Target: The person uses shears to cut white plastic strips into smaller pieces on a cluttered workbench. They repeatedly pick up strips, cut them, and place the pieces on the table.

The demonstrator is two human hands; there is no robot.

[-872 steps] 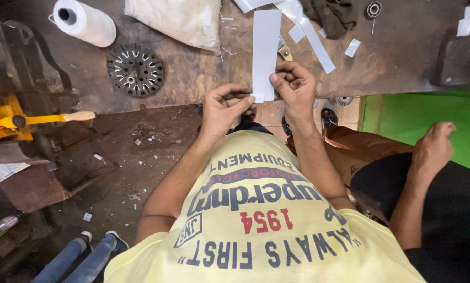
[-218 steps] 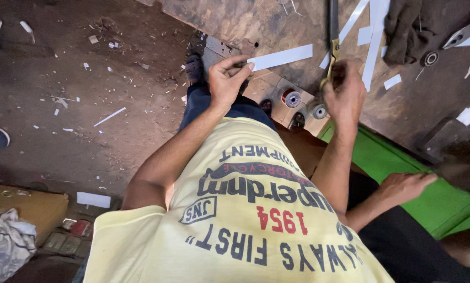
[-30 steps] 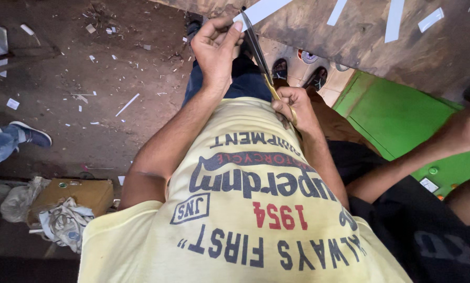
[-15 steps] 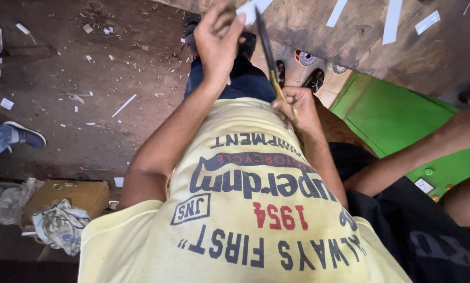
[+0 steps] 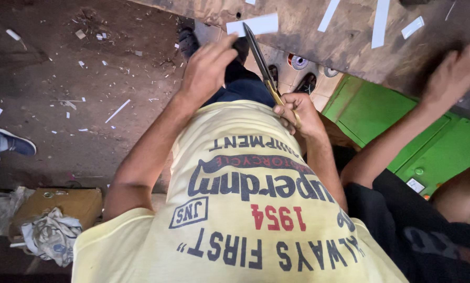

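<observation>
- Scissors [image 5: 260, 60] gripped at the yellow handles by the right hand [image 5: 297, 116], fingers curled tight through the loops, hand drawn back against the chest so the long blades reach out and up to the paper.
- Paper strip [image 5: 253, 24], white, pinched at its near end by the left hand [image 5: 206, 67], lifted over the edge of the tabletop [image 5: 350, 44], apparently to keep it taut for the blades.
- Blade tips touching the strip's lower edge near its middle; open or closed, cannot tell.
- More white strips [image 5: 380, 21] lying flat on the tabletop, well apart from the held one.
- Paper scraps [image 5: 118, 110] scattered over the floor [image 5: 46, 136] on the left.
- Another person's hand [image 5: 455, 73] resting on the tabletop, right side.
</observation>
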